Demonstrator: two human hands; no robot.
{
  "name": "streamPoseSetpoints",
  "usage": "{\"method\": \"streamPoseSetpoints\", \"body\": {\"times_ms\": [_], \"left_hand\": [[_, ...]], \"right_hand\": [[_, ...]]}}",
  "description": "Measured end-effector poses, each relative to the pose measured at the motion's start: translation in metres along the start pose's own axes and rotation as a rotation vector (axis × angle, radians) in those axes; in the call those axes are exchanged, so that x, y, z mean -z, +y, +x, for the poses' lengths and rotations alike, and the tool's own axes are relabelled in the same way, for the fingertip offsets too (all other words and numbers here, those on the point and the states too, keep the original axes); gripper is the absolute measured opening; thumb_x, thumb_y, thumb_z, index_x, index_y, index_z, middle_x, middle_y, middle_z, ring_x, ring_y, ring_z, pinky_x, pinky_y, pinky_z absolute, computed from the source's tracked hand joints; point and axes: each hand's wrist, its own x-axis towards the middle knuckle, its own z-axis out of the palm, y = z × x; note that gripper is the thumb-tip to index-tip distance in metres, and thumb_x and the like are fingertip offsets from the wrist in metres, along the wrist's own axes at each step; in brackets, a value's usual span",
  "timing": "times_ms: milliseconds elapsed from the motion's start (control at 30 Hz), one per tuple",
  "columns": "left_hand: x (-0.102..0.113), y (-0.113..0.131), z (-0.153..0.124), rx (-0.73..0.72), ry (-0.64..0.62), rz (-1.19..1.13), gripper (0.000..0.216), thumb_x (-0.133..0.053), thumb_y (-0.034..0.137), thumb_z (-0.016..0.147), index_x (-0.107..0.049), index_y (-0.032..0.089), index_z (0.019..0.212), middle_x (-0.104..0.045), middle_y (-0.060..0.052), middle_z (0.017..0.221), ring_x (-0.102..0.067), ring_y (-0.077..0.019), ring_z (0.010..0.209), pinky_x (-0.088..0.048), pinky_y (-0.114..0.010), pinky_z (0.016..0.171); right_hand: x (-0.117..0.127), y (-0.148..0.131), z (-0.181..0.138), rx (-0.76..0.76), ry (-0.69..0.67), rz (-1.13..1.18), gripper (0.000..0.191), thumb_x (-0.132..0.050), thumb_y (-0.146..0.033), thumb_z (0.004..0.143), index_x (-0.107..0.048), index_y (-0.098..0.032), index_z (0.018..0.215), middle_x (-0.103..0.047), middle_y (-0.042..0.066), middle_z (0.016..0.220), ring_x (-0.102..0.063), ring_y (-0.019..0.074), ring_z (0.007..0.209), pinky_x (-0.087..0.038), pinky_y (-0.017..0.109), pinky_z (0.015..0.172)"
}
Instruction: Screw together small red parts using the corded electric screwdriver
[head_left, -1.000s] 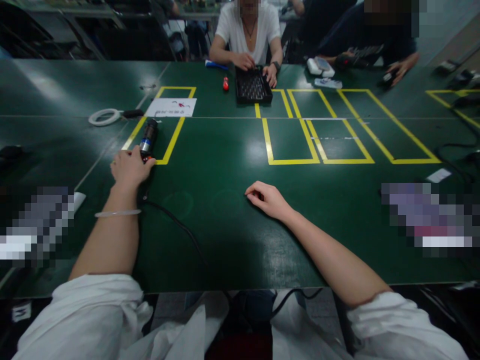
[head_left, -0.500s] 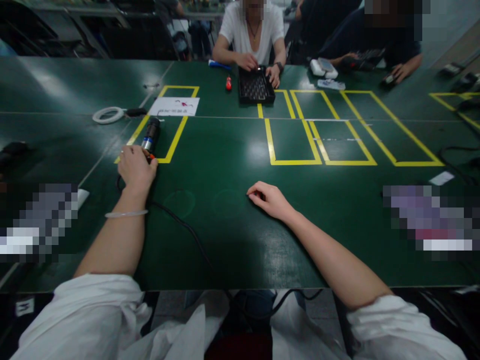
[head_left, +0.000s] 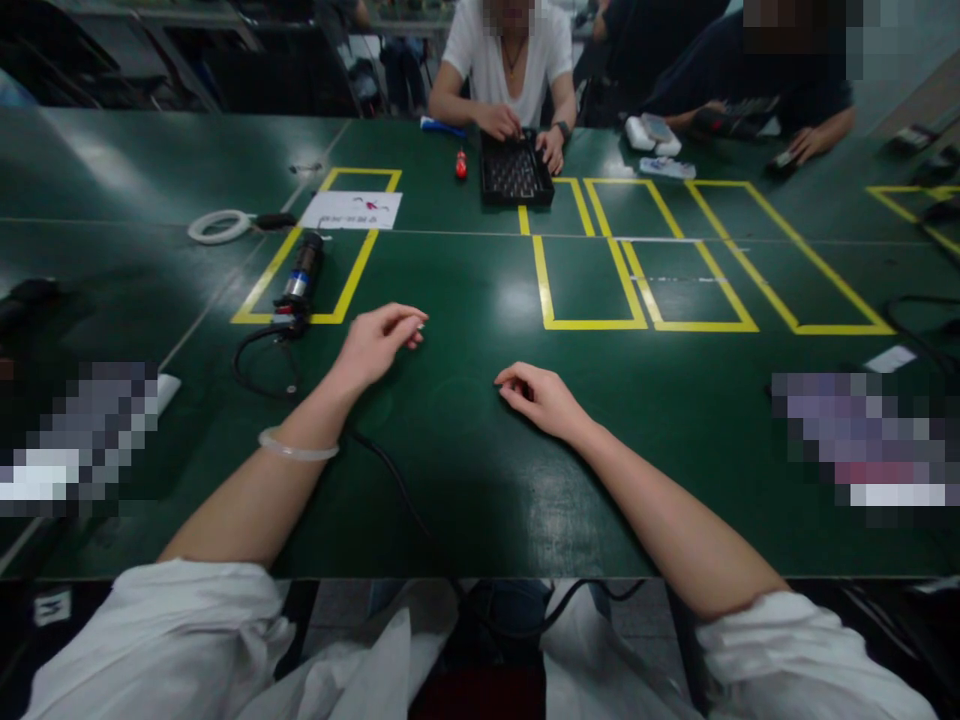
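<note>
My left hand (head_left: pixel 381 342) is over the green table, its fingers curled in and the thumb close to them. A tiny light spot shows at its fingertips, too small to name. Left of it lies a black cylindrical corded tool (head_left: pixel 301 270) with a silver and blue band, resembling an electric screwdriver; the hand is apart from it. A black cable (head_left: pixel 236 365) loops below the tool. My right hand (head_left: pixel 541 400) rests on the table at the centre, its fingers bent towards the thumb. Whether anything lies inside its grip is hidden.
Yellow tape frames (head_left: pixel 592 324) mark the green table (head_left: pixel 465 480). A printed white sheet (head_left: pixel 352 210) and a coiled white cable (head_left: pixel 219 227) lie at left. Opposite, a person's hands work over a black tray (head_left: pixel 517 172), near a red object (head_left: pixel 461 165). Another person sits at right.
My left hand has let go of the black tool and moved right, towards my right hand. The tool stays within the tape frame. My right hand has hardly moved.
</note>
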Motion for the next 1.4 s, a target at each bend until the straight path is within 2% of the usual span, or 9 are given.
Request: {"method": "streamPoseSetpoints", "body": {"times_ms": [133,233,333,433,733,967,1133,1233,1400], "left_hand": [[-0.053,0.036,-0.027,-0.039,-0.400,-0.287,0.055,-0.057,0.043,0.091,-0.053,0.011,0.135,-0.063,-0.003,0.077,-0.058,-0.0123,0.066,-0.048,-0.024,0.064],[-0.075,0.045,-0.041,-0.050,-0.545,-0.378,0.061,-0.059,0.043,0.091,-0.045,0.010,0.141,-0.059,0.000,0.071,-0.056,-0.0111,0.062,-0.045,-0.022,0.060],[-0.081,0.040,-0.044,-0.025,-0.524,-0.430,0.058,-0.055,0.044,0.094,-0.046,0.010,0.141,-0.060,-0.001,0.073,-0.056,-0.0110,0.062,-0.045,-0.022,0.061],[-0.081,0.034,-0.042,0.039,-0.492,-0.518,0.054,-0.049,0.048,0.097,-0.050,0.010,0.135,-0.062,-0.004,0.077,-0.060,-0.0130,0.064,-0.049,-0.025,0.062],[-0.084,0.030,-0.040,0.068,-0.498,-0.539,0.040,-0.052,0.051,0.095,-0.056,0.011,0.095,-0.064,-0.006,0.075,-0.061,-0.0120,0.063,-0.050,-0.024,0.061],[-0.082,0.035,-0.043,0.056,-0.521,-0.474,0.036,-0.067,0.044,0.085,-0.055,0.012,0.096,-0.062,-0.002,0.077,-0.059,-0.0108,0.066,-0.050,-0.024,0.065],[-0.084,0.034,-0.046,0.019,-0.411,-0.439,0.032,-0.067,0.039,0.084,-0.053,0.014,0.098,-0.058,-0.001,0.078,-0.058,-0.0105,0.066,-0.050,-0.023,0.063],[-0.084,0.034,-0.046,-0.038,-0.356,-0.380,0.028,-0.067,0.034,0.084,-0.055,0.014,0.098,-0.060,-0.002,0.084,-0.057,-0.0099,0.069,-0.047,-0.021,0.062],[-0.083,0.033,-0.046,-0.071,-0.350,-0.335,0.028,-0.068,0.034,0.083,-0.057,0.014,0.099,-0.061,-0.004,0.091,-0.058,-0.0113,0.078,-0.047,-0.022,0.068]], "right_hand": [[0.001,-0.002,-0.001,-0.014,-0.024,0.175,0.035,-0.066,-0.029,0.087,-0.051,-0.022,0.118,-0.064,-0.002,0.084,-0.055,0.0102,0.064,-0.044,0.023,0.063],[0.000,-0.005,-0.002,0.013,-0.051,0.230,0.030,-0.070,-0.032,0.084,-0.053,-0.021,0.107,-0.063,-0.002,0.080,-0.054,0.0102,0.062,-0.044,0.023,0.061],[-0.001,-0.008,-0.002,0.020,-0.062,0.240,0.017,-0.066,-0.030,0.086,-0.056,-0.020,0.096,-0.061,-0.002,0.077,-0.054,0.0105,0.063,-0.045,0.024,0.061],[-0.001,-0.009,-0.002,0.015,-0.032,0.258,0.017,-0.067,-0.029,0.086,-0.055,-0.019,0.094,-0.061,-0.002,0.077,-0.054,0.0101,0.062,-0.044,0.023,0.060],[0.000,-0.006,-0.002,0.009,0.028,0.195,0.015,-0.067,-0.026,0.083,-0.056,-0.020,0.091,-0.059,-0.003,0.071,-0.053,0.0104,0.060,-0.042,0.023,0.057],[-0.001,-0.006,-0.002,-0.002,0.021,0.159,0.016,-0.066,-0.027,0.084,-0.054,-0.021,0.091,-0.055,-0.005,0.067,-0.050,0.0096,0.058,-0.040,0.022,0.057],[-0.002,-0.003,-0.001,-0.070,0.004,0.335,0.031,-0.069,-0.041,0.085,-0.052,-0.021,0.103,-0.060,-0.004,0.073,-0.055,0.0107,0.061,-0.043,0.023,0.059],[-0.002,0.000,-0.001,-0.092,0.000,0.458,0.027,-0.058,-0.045,0.093,-0.053,-0.020,0.100,-0.065,0.000,0.078,-0.061,0.0125,0.068,-0.049,0.026,0.066],[-0.001,-0.001,-0.001,-0.059,0.025,0.351,0.016,-0.060,-0.035,0.092,-0.057,-0.019,0.093,-0.062,-0.001,0.079,-0.057,0.0111,0.066,-0.045,0.025,0.063]]}}
